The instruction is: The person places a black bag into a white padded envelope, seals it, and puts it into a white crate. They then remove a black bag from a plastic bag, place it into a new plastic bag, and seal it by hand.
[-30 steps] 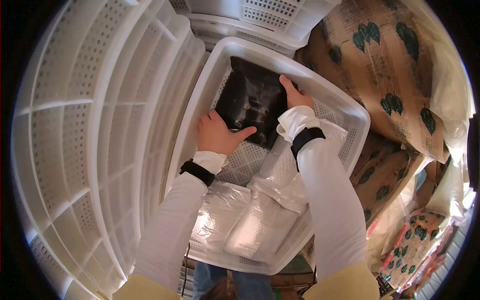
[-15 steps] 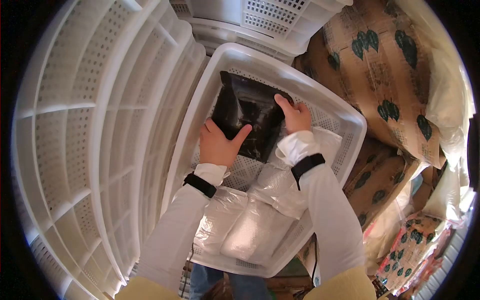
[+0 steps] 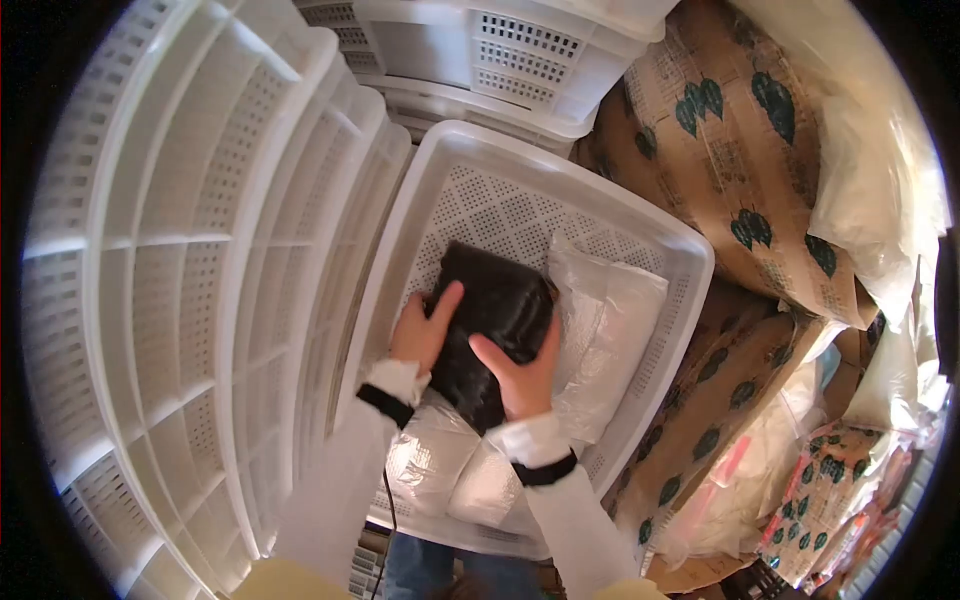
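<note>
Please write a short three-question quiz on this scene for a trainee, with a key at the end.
1. Multiple choice: What colour is the package held between the left hand and the right hand?
A) White
B) Black
C) Green

2. True or false: Silvery packs lie inside the perforated white basket.

3. Fill in the blank: The brown wrapping to the right of the basket carries dark green prints shaped like ____.

Key: 1. B; 2. True; 3. leaves.
</note>
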`<state>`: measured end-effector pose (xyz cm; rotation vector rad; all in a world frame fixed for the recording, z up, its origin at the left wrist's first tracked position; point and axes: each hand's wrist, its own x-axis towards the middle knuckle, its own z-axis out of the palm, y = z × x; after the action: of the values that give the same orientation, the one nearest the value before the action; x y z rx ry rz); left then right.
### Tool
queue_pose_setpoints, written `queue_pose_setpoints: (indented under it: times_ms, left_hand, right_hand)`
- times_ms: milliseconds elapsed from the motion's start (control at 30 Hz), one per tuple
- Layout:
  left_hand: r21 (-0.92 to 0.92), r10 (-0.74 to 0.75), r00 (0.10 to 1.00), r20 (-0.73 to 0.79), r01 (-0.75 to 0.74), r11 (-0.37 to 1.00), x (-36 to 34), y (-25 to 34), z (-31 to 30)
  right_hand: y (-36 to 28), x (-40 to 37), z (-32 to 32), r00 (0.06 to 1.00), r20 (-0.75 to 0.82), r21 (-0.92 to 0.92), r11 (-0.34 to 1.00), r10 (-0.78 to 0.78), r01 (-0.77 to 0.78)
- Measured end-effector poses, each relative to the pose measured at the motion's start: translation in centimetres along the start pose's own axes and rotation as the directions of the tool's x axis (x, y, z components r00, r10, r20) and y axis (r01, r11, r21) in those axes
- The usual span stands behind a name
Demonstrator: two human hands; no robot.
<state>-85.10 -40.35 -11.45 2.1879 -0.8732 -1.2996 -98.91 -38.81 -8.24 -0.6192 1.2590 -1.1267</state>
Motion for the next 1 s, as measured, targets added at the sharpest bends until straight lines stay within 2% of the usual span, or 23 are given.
queue_pose_setpoints:
  times_ms: [100, 133, 167, 200, 233, 267, 300, 333, 367, 400, 433, 467, 500, 533, 600, 667, 700, 733, 800, 833, 933, 967, 1000]
  left_hand:
    - [-0.141, 0.034, 0.999, 0.009, -0.033, 0.989, -6.6, 1.2, -1.1]
    - [-0.248, 0.044, 0.997, 0.069, -0.026, 0.968, -8.9, 0.8, -1.6]
    - [-0.291, 0.063, 0.99, 0.13, -0.023, 0.956, -12.3, 2.4, -3.3]
    - [-0.355, 0.047, 0.953, 0.3, 0.066, 0.932, -14.6, 1.9, -4.6]
    - [-0.362, 0.027, 0.872, 0.489, 0.175, 0.916, -16.8, 0.0, -5.7]
    - [-0.397, -0.044, 0.729, 0.684, 0.422, 0.815, -19.3, 0.7, -7.0]
    - [-0.388, -0.017, 0.678, 0.735, 0.441, 0.81, -21.5, -3.9, -5.9]
    - [-0.253, -0.024, 0.686, 0.727, 0.301, 0.919, -24.4, -5.6, -5.6]
    - [-0.231, -0.125, 0.683, 0.72, 0.406, 0.884, -27.5, -1.7, -7.1]
    - [-0.192, -0.172, 0.672, 0.721, 0.431, 0.882, -30.4, 1.8, -9.3]
    - [-0.242, -0.136, 0.687, 0.714, 0.425, 0.873, -33.5, -0.8, -9.1]
    - [-0.246, -0.195, 0.731, 0.654, 0.449, 0.859, -36.4, 1.8, -11.2]
    - [-0.336, -0.291, 0.724, 0.625, 0.587, 0.737, -39.9, -4.1, -9.5]
    - [-0.369, -0.251, 0.797, 0.55, 0.501, 0.783, -43.5, -4.7, -10.9]
    - [-0.422, -0.143, 0.928, 0.343, 0.288, 0.86, -48.9, -3.7, -14.6]
    - [-0.549, -0.063, 0.958, 0.278, 0.213, 0.808, -52.5, -2.9, -18.7]
    - [-0.614, -0.044, 0.97, 0.237, 0.185, 0.767, -55.3, -1.7, -20.3]
    - [-0.584, -0.154, 0.966, 0.208, 0.248, 0.773, -57.6, 1.8, -23.7]
    - [-0.684, -0.184, 0.966, 0.182, 0.259, 0.682, -61.3, 2.4, -26.5]
    - [-0.757, -0.179, 0.98, 0.083, 0.179, 0.629, -63.0, 2.2, -27.2]
    - [-0.875, -0.182, 0.97, -0.162, -0.056, 0.481, -66.3, 0.6, -29.2]
    - [-0.897, -0.203, 0.955, -0.217, -0.113, 0.427, -67.5, 0.1, -30.1]
    - [-0.914, -0.229, 0.937, -0.265, -0.169, 0.369, -68.6, -0.5, -30.7]
  right_hand:
    - [-3.3, -6.2, -1.8, 0.995, -0.062, -0.043, 0.996, 0.079, -0.082]
    - [-5.4, -9.0, -2.6, 0.989, -0.092, -0.134, 0.983, 0.115, -0.127]
    - [-7.1, -11.8, -3.3, 0.986, -0.122, -0.122, 0.984, 0.116, -0.131]
    - [-10.5, -14.7, -3.4, 0.963, -0.145, -0.099, 0.965, 0.226, -0.242]
    - [-13.0, -17.4, -3.4, 0.956, -0.133, 0.004, 0.965, 0.262, -0.264]
    - [-14.6, -20.1, -4.3, 0.945, -0.143, -0.048, 0.952, 0.294, -0.303]
    - [-16.1, -22.8, -5.0, 0.917, -0.173, -0.073, 0.924, 0.36, -0.376]
    - [-20.8, -24.3, -2.9, 0.857, -0.133, -0.089, 0.855, 0.498, -0.511]
    - [-21.0, -26.3, -3.6, 0.855, -0.146, -0.12, 0.849, 0.497, -0.514]
    - [-22.4, -28.1, -3.5, 0.855, -0.152, -0.158, 0.841, 0.497, -0.517]
    - [-22.7, -29.8, -4.2, 0.852, -0.097, -0.11, 0.845, 0.515, -0.524]
    - [-20.8, -32.3, -6.2, 0.879, -0.044, -0.115, 0.871, 0.476, -0.477]
    - [-22.6, -33.5, -5.5, 0.885, 0.003, -0.245, 0.859, 0.465, -0.45]
    - [-24.6, -35.0, -4.6, 0.885, 0.051, -0.374, 0.83, 0.464, -0.413]
    - [-26.5, -37.7, -3.3, 0.874, 0.255, -0.437, 0.855, 0.414, -0.278]
    - [-26.9, -39.7, -2.2, 0.816, 0.443, -0.48, 0.867, 0.372, -0.135]
    - [-26.1, -40.6, -1.8, 0.777, 0.506, -0.502, 0.86, 0.374, -0.087]
    - [-26.1, -41.6, -1.2, 0.729, 0.568, -0.523, 0.852, 0.383, -0.04]
    - [-28.5, -43.0, 3.0, 0.58, 0.673, -0.476, 0.869, 0.458, -0.133]
    - [-29.6, -43.8, 5.6, 0.51, 0.708, -0.462, 0.866, 0.489, -0.191]
    - [-32.4, -46.8, 13.2, 0.33, 0.79, -0.513, 0.852, 0.517, -0.105]
    - [-33.2, -48.1, 15.7, 0.278, 0.823, -0.513, 0.858, 0.496, -0.013]
    - [-31.7, -48.7, 16.8, 0.234, 0.82, -0.544, 0.839, 0.523, 0.031]
